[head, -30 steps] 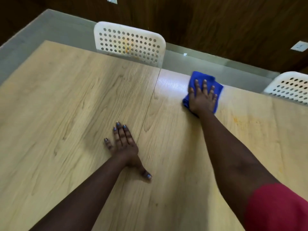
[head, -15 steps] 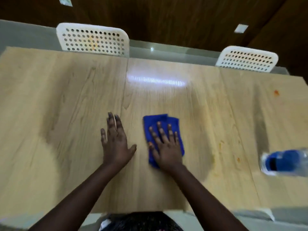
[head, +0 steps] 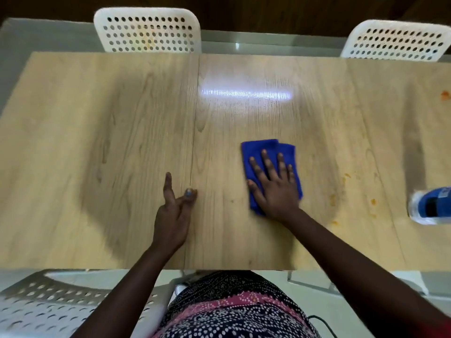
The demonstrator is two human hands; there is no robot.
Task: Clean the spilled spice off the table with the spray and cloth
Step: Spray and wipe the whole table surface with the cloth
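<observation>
Head view, looking down. Wooden table [head: 97, 142] across nearly the whole picture, pale grain, one seam from far edge to near edge, a bright strip of reflected light near the far side. Two white perforated chairs behind the far edge: left chair [head: 146, 30], right chair [head: 395, 40]. Another perforated white chair [head: 48, 303] at lower left, blurred. Patterned clothing [head: 231, 311] of a person at the bottom, dark with white dots and a pink band. Right hand [head: 274, 186] flat on the blue cloth [head: 263, 150], fingers straight and spread, pressing it on the table right of the seam. Left hand [head: 173, 215] on the table at the seam, fingers straight, holding nothing. Spray bottle [head: 430, 206] at the right edge, clear with blue label, blurred, well apart from the cloth. Orange spice spots [head: 333, 198] between cloth and bottle; one more spot [head: 445, 95] far right.
</observation>
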